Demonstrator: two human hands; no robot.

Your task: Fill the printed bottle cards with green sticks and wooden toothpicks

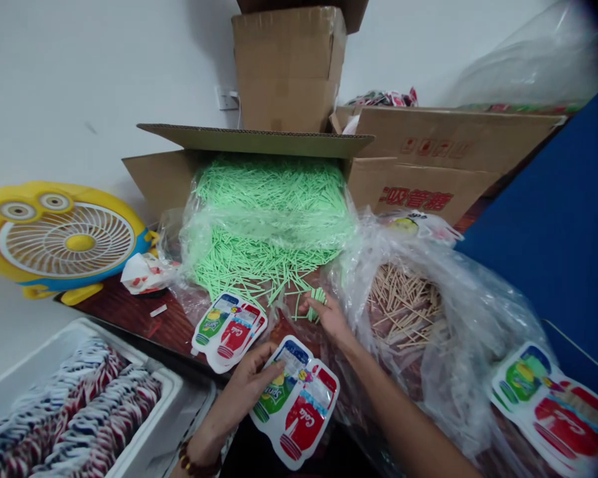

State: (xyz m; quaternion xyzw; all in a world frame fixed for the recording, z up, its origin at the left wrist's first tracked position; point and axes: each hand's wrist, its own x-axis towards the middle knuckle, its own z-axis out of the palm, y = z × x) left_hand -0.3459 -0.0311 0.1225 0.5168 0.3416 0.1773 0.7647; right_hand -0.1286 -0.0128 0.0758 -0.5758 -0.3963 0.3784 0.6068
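Note:
My left hand (246,385) grips a flat printed pouch (299,405) shaped like two bottles, one green and one red, held near the bottom centre. My right hand (329,317) reaches forward and pinches a small bunch of green sticks (316,297) at the edge of the big green stick pile (269,219). That pile spills out of a clear plastic bag lying in an open cardboard box (169,172). A second pouch stack (229,328) lies on the brown table just left of my hands.
A clear bag of wooden sticks (403,309) sits right of my right hand. More pouches (553,405) lie at the far right. A white tray of packed pouches (80,405) is bottom left, a yellow fan (64,236) behind it. Cardboard boxes (428,166) stand at the back.

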